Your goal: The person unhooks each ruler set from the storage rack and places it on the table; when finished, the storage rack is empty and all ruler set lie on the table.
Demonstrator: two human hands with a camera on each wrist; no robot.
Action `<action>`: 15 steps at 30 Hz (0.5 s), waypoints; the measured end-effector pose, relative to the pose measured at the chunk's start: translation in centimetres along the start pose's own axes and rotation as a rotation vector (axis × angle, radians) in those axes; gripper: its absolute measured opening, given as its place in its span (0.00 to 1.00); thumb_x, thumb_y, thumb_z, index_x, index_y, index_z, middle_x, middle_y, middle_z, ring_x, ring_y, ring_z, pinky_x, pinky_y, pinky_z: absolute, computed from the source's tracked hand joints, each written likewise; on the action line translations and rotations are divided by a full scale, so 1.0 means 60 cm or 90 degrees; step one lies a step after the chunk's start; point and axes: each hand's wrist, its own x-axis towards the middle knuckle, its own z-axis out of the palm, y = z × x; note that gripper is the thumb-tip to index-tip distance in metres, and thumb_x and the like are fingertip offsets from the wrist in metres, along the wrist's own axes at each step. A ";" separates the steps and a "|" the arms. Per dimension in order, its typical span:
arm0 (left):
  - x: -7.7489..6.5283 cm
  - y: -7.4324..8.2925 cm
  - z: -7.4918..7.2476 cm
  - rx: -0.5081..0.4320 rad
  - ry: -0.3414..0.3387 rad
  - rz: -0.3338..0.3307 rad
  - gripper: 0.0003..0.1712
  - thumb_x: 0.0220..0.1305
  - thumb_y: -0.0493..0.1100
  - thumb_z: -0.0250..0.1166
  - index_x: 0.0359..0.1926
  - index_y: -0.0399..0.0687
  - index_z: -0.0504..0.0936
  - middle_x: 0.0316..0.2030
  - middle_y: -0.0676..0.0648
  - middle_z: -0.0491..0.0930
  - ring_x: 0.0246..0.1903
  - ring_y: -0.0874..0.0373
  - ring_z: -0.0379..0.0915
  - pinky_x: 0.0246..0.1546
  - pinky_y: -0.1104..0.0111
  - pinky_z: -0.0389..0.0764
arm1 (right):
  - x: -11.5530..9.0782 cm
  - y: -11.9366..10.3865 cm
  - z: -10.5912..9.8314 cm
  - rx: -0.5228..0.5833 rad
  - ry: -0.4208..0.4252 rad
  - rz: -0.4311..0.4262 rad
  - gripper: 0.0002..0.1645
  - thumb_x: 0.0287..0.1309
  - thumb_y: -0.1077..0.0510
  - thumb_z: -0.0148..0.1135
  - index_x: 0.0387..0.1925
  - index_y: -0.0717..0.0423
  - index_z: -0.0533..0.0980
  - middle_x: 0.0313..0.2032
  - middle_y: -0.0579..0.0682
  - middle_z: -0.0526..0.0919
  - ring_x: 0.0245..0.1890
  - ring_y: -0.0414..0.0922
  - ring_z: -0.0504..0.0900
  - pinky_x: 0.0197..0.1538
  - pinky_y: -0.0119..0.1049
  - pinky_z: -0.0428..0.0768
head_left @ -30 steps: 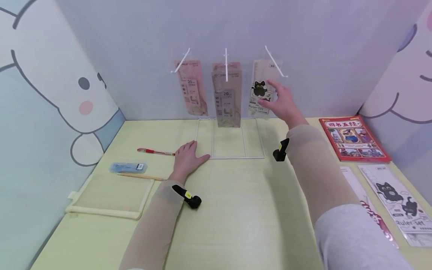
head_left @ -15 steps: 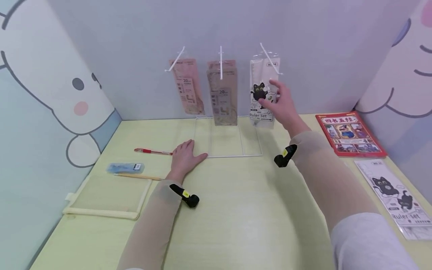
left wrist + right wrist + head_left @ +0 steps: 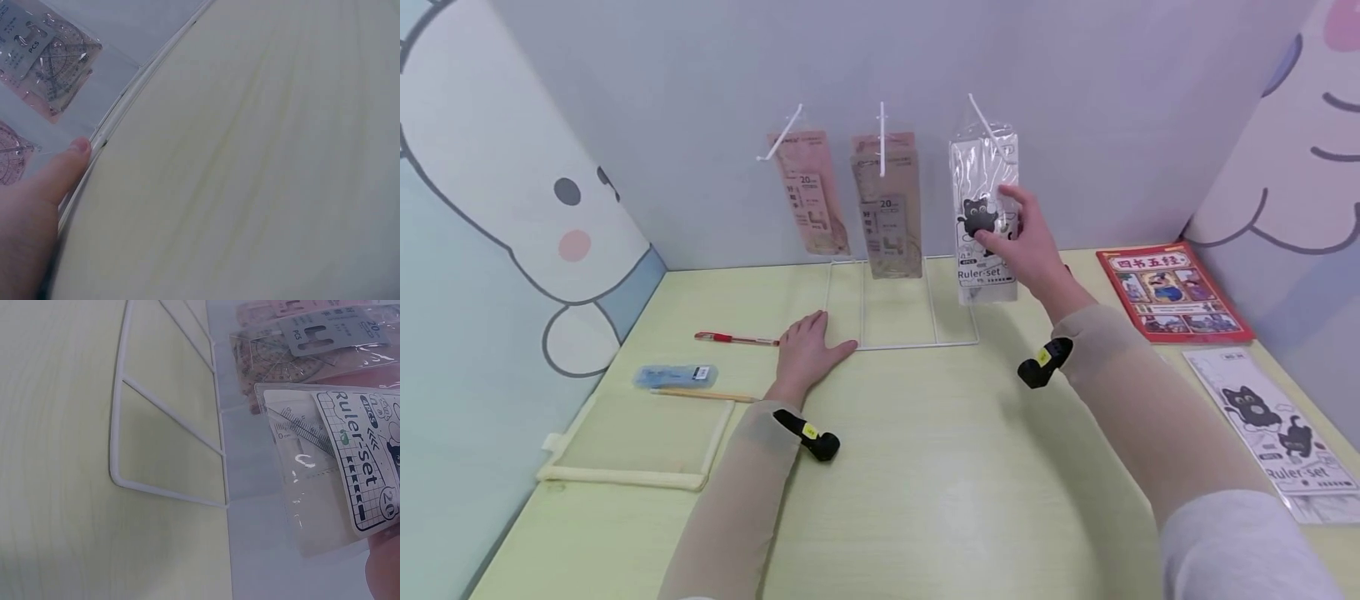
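My right hand [image 3: 1036,254] grips a clear ruler set packet [image 3: 973,171] with black cat prints, thumb on its front and fingers at its right edge. The packet hangs at the right white hook [image 3: 983,118]; its top hole is too small to make out. In the right wrist view, the packet's lower end [image 3: 350,450] shows rulers inside. My left hand [image 3: 805,354] rests at the front left corner of the white wire rack's base [image 3: 921,345], fingers extended. Its thumb [image 3: 62,169] touches the wire in the left wrist view.
Pinkish ruler packets hang from the left [image 3: 807,192] and middle hooks [image 3: 887,212]. Left on the table lie a red pen [image 3: 733,338], a blue packet [image 3: 673,377], a pencil [image 3: 703,394] and a mesh pouch [image 3: 632,437]. At right lie a red book [image 3: 1172,292] and another ruler set [image 3: 1262,425].
My right hand has drawn the cat ruler set packet slightly forward and down along the right hook. The left hand stays on the rack's base. The head view has shifted a little.
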 end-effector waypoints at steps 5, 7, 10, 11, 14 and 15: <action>-0.002 0.002 -0.003 -0.003 -0.004 -0.001 0.52 0.56 0.73 0.53 0.70 0.41 0.58 0.68 0.40 0.57 0.65 0.40 0.50 0.63 0.46 0.51 | -0.010 -0.003 -0.002 0.001 -0.010 -0.003 0.46 0.56 0.57 0.65 0.68 0.30 0.50 0.57 0.55 0.68 0.49 0.52 0.77 0.46 0.48 0.79; -0.003 0.003 -0.004 -0.003 -0.008 -0.001 0.52 0.57 0.72 0.53 0.70 0.40 0.58 0.68 0.40 0.57 0.65 0.40 0.50 0.63 0.46 0.51 | -0.015 -0.005 -0.003 0.003 -0.016 -0.003 0.47 0.56 0.58 0.65 0.68 0.31 0.50 0.57 0.55 0.68 0.48 0.52 0.77 0.45 0.48 0.80; -0.003 0.004 -0.005 -0.002 -0.011 -0.001 0.52 0.57 0.72 0.53 0.70 0.40 0.58 0.68 0.40 0.56 0.66 0.40 0.50 0.63 0.46 0.51 | -0.024 -0.007 -0.005 0.008 -0.021 -0.005 0.47 0.56 0.59 0.65 0.68 0.32 0.49 0.57 0.55 0.67 0.47 0.52 0.78 0.42 0.46 0.81; -0.003 0.004 -0.005 -0.001 -0.011 -0.001 0.52 0.57 0.72 0.53 0.70 0.40 0.58 0.68 0.40 0.56 0.66 0.40 0.50 0.63 0.46 0.51 | -0.027 -0.007 -0.006 0.007 -0.022 -0.006 0.47 0.56 0.59 0.65 0.68 0.32 0.49 0.57 0.56 0.67 0.47 0.52 0.78 0.41 0.46 0.81; -0.004 0.005 -0.005 0.000 -0.009 -0.001 0.52 0.57 0.72 0.53 0.70 0.40 0.58 0.68 0.40 0.56 0.65 0.40 0.50 0.63 0.46 0.51 | -0.037 -0.010 -0.010 0.001 -0.023 -0.010 0.47 0.56 0.59 0.65 0.68 0.31 0.49 0.56 0.55 0.67 0.46 0.52 0.78 0.40 0.44 0.82; -0.004 0.005 -0.006 -0.001 -0.009 -0.001 0.52 0.57 0.72 0.53 0.70 0.40 0.58 0.68 0.40 0.56 0.66 0.40 0.50 0.63 0.46 0.51 | -0.040 -0.011 -0.012 -0.001 -0.024 -0.010 0.48 0.56 0.59 0.65 0.68 0.31 0.49 0.55 0.56 0.67 0.46 0.52 0.79 0.39 0.44 0.82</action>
